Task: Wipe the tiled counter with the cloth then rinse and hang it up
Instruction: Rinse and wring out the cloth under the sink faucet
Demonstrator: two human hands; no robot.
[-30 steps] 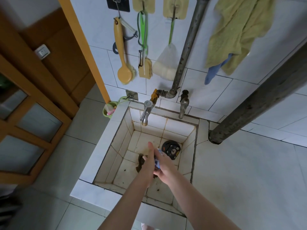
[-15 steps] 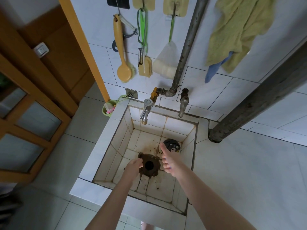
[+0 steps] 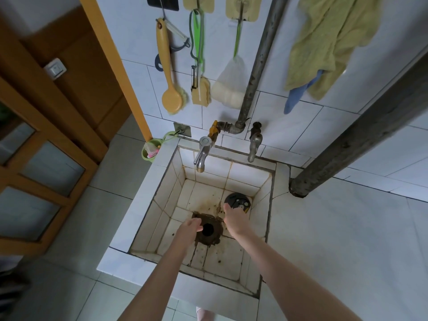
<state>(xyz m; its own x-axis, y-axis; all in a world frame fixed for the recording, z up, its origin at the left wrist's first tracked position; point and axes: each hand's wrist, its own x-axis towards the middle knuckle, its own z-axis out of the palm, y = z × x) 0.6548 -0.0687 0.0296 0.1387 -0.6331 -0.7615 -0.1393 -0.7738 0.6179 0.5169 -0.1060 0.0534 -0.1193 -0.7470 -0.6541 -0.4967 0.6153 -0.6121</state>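
Both my hands hang low inside the tiled sink (image 3: 143,205). My left hand (image 3: 188,229) hovers with loose fingers beside the dirty drain hole (image 3: 207,229) and holds nothing. My right hand (image 3: 235,222) is to the right of the drain, thumb pointing away from me and fingers curled underneath. The small blue cloth is hidden in that fist and does not show now. The tiled counter (image 3: 347,239) spreads to the right of the sink.
Two taps (image 3: 202,154) (image 3: 254,144) stick out over the sink's back wall, neither running. A black drain cover (image 3: 237,202) lies in the far right corner. A green towel (image 3: 328,42), a hanging blue cloth (image 3: 295,98) and brushes (image 3: 170,93) hang on the wall. A thick slanted pipe (image 3: 359,140) meets the counter.
A second ago both hands squeezed the blue cloth together over the drain. They have since parted, the left hand came away empty, and the cloth stayed with the right hand.
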